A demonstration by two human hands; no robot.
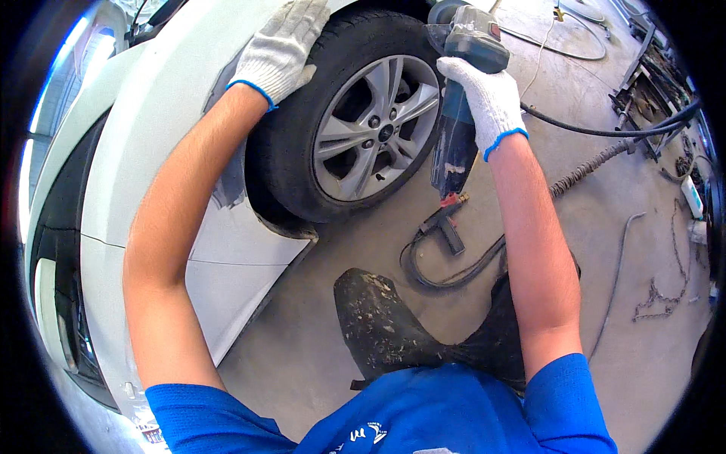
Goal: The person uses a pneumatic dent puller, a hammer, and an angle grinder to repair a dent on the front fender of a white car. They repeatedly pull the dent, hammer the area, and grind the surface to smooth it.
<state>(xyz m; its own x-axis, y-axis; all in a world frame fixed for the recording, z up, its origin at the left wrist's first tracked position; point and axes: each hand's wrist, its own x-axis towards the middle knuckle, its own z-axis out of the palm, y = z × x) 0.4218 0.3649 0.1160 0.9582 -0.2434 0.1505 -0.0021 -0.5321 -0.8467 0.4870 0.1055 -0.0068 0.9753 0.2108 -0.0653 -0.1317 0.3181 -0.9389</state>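
Note:
My left hand (277, 57), in a white knit glove with blue cuff, lies with fingers stretched out on the white car's fender (159, 98), along the wheel arch beside the tyre (287, 144). The wheel has a silver five-bolt alloy rim (355, 136). My right hand (488, 102), gloved alike, grips a dark cordless-looking angle grinder (476, 47), held upright at the tyre's right side, its disc end at the top. Part of the grinder's body is hidden behind my fingers.
On the concrete floor (287, 333) lie a black tool with looped cable (446, 227), a ribbed hose (582, 174), black hoses and a chain (658, 303). Metal frames (643, 91) stand at the right. My dark-trousered knees (378, 318) are below the wheel.

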